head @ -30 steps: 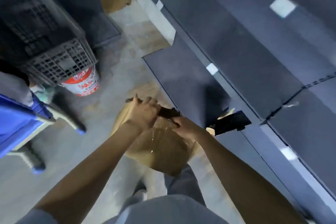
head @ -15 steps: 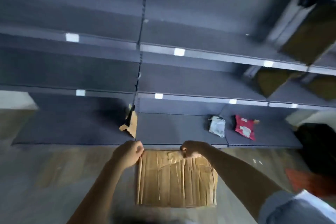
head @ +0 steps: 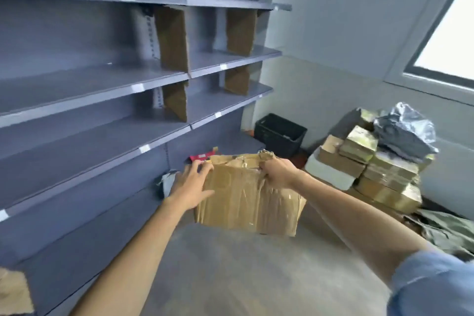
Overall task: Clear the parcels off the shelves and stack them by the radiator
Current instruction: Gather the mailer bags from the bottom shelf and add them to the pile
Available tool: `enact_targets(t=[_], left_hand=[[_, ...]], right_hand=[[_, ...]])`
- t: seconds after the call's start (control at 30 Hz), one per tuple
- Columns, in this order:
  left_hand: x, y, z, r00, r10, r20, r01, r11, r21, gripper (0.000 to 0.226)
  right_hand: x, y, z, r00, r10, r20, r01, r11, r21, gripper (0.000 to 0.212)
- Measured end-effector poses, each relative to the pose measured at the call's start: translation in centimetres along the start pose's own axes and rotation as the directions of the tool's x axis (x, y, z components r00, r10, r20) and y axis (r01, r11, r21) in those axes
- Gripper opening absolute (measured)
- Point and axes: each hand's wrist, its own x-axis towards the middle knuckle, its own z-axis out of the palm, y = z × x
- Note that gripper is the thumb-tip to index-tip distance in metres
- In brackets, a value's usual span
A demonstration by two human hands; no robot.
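Observation:
I carry a taped brown cardboard parcel (head: 250, 200) in front of me above the floor. My right hand (head: 278, 172) grips its crumpled top edge. My left hand (head: 192, 186) lies flat against its left side with the fingers spread. Grey metal shelves (head: 97, 84) run along the left. On the lowest shelf, just behind the parcel, lie a red packet (head: 201, 157) and a grey pouch (head: 165, 180), both partly hidden. A stack of parcels (head: 372, 164) with a silver-grey bag (head: 405, 133) on top stands at the right wall below the window.
Brown cardboard dividers (head: 173, 38) stand upright on the upper shelves. A black crate (head: 280, 134) sits on the floor in the corner. Green fabric (head: 448, 231) lies on the floor at the right. A cardboard scrap (head: 14, 295) shows at the lower left. Bare grey floor stretches ahead.
My view has swung right from facing the shelves to the corner with the parcel stack. The parcel has come up with my hands, and my left hand has gone from the top edge to the side.

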Motion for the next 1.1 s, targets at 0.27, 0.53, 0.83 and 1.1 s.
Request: enact_targets(t=[0.27, 0.53, 0.83, 1.1], left_hand=[[13.4, 29.8, 1.7, 0.775, 0.622, -0.112, -0.591, 0.776, 0.220, 0.044], [22.3, 42.9, 5.8, 0.581, 0.796, -0.168, -0.748, 0.604, 0.277, 0.042], [43.1, 51.7, 9.3, 0.436, 0.898, -0.065, -0.843, 0.432, 0.321, 0.044], [55.7, 63.3, 13.2, 0.326, 0.945, -0.023, -0.890, 0.315, 0.331, 0.042]], right_hand=[[-15.3, 23.0, -0.3, 0.938, 0.299, -0.174, -0.291, 0.954, 0.067, 0.024], [-16.4, 38.3, 5.1, 0.823, 0.556, -0.114, -0.544, 0.830, 0.120, 0.029], [-2.4, 55.3, 6.7, 0.776, 0.625, -0.086, -0.612, 0.779, 0.136, 0.023], [1.3, 70.0, 6.2, 0.647, 0.759, -0.071, -0.741, 0.648, 0.175, 0.024]])
